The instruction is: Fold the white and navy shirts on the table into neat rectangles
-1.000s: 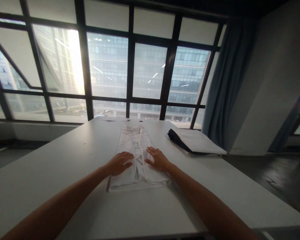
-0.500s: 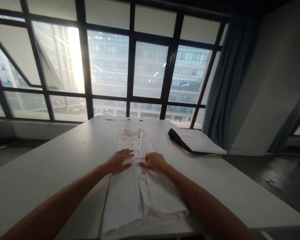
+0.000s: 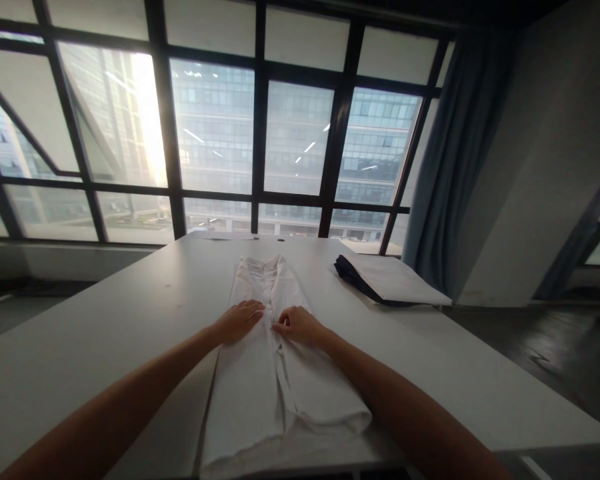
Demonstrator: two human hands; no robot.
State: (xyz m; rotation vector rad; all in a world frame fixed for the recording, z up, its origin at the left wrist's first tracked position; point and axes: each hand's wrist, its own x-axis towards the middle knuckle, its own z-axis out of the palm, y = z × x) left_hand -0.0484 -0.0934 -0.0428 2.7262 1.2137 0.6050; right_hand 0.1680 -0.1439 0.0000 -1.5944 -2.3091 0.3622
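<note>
A long white garment lies lengthwise before me, its gathered far end on the table and its hem at the near edge. A seam or overlapping edge runs down its middle, with loose folds lower down. Flat on the left half rests my left hand, fingers stretched out. Just right of the middle seam, my right hand has thumb and forefinger curled together, pinching the fabric at the edge. The two hands are close but apart.
The white table reaches toward the windows. At its right lies a flat stack with a white sheet over dark fabric. Thin white sheets lie at the far edge. A blue-grey curtain hangs behind on the right.
My right hand's fingers have curled into a closer pinch at the middle edge. My left hand's fingers are closer together. The garment's right lower part looks smoother and lies slightly further left.
</note>
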